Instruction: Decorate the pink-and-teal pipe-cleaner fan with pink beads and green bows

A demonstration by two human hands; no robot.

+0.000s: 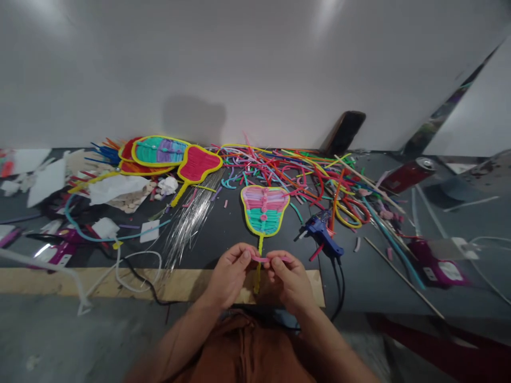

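The dark table (223, 239) spreads out in front of you, with a pale wooden strip (191, 281) along its near edge. Across the back lies a tangled heap of coloured stems (275, 165), and left of centre a sheaf of silvery wires (191, 218). Your left hand (231, 274) and right hand (291, 276) come together over the near edge. Just beyond them the pink-and-green paddle (253, 217) lies flat, its yellow handle (261, 244) running toward you beneath your fingers. A red paddle (197, 166) lies farther back to the left; to the right sits a blue glue gun (325, 234), its cord trailing off the table.

Smallest is the pink stem (260, 259), held level across the yellow handle. You have it pinched between thumb and fingertips of both hands, with a short span showing between them and an end poking out past your right thumb. Whether it touches the handle, you can't tell from here.

Expect it to be very light, soft and bendy, unlikely to slip but easily creased. Light pinches near its ends should suit it best, leaving the middle free.
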